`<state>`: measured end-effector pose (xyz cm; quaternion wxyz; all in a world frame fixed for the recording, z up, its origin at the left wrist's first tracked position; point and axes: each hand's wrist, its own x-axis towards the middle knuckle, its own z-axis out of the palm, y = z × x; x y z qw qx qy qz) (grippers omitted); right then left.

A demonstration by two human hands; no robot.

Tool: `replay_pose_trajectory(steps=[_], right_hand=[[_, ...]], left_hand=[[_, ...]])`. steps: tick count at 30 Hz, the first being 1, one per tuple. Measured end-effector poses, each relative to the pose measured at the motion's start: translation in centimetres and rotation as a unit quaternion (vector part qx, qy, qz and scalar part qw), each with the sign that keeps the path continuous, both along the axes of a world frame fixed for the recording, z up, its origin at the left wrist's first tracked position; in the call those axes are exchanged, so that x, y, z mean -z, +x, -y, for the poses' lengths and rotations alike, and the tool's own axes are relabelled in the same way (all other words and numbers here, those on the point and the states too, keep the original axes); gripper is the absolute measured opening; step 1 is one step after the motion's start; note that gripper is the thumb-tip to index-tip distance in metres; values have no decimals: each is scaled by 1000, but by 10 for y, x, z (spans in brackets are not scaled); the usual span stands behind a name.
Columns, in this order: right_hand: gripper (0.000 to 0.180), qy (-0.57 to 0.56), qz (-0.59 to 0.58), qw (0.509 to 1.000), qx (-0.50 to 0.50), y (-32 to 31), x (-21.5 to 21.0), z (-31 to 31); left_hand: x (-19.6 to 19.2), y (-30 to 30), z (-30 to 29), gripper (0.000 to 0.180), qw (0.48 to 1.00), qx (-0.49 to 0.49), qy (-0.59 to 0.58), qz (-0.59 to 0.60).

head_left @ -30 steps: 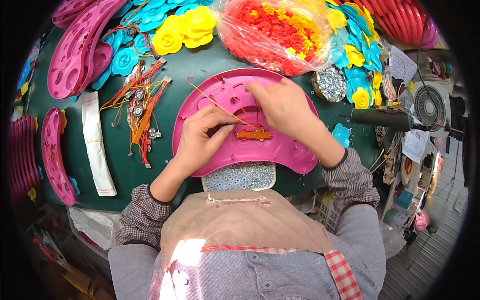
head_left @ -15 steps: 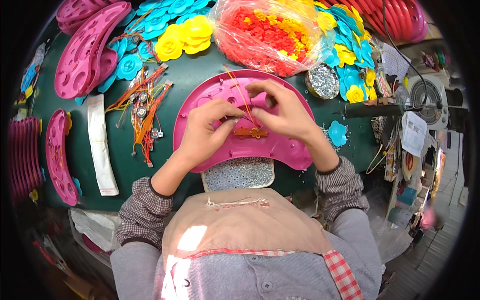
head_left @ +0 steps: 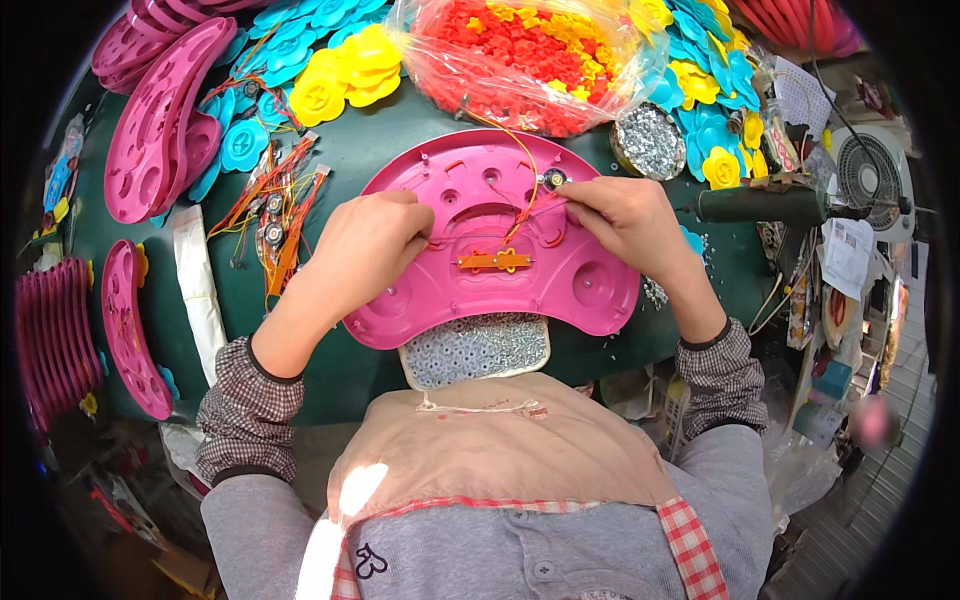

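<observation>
In front of me a pink curved plastic shell [head_left: 470, 318] lies with its hollow side up. An orange circuit board [head_left: 495, 261] sits in its middle, with thin red and yellow wires [head_left: 521, 216] rising from it. At the shell's left side my left hand [head_left: 372, 238] is closed, its fingertips turned inward; what they pinch, if anything, is hidden. My right hand [head_left: 632, 222] is closed at the right side, thumb and forefinger pinching a thin wire. Just beside those fingertips is a small round black part [head_left: 553, 179], probably a speaker, at the shell's upper right.
A tray of screws and washers [head_left: 475, 352] stands under the shell's near edge. Wired parts [head_left: 275, 215] lie left, by a white packet [head_left: 198, 290] and pink shells [head_left: 135, 330]. Behind are a bag of red and yellow pieces [head_left: 515, 70] and a screw tin [head_left: 648, 142]. An electric screwdriver [head_left: 760, 205] hangs right.
My hands have moved apart from above the middle of the shell to its left and right sides. The round black part now shows at the upper right, and the wires have bent toward it.
</observation>
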<state>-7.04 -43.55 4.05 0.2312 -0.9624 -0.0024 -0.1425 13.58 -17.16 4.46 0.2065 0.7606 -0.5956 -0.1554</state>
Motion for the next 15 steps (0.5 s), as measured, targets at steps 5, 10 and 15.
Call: replay_pose_trajectory(steps=[5,10,15], right_hand=[[16,-102,-21,994,22,12,-10,-7],[17,144,21,987,66,13,4,-25],[17,-19,-1,998,67,26,1,-37]], left_hand=[[0,5,-4,16,994,40,-12,103],[14,-11,9,19,997,-50,-54,-10],[42,-10,31,15,982,-64,-170,50]])
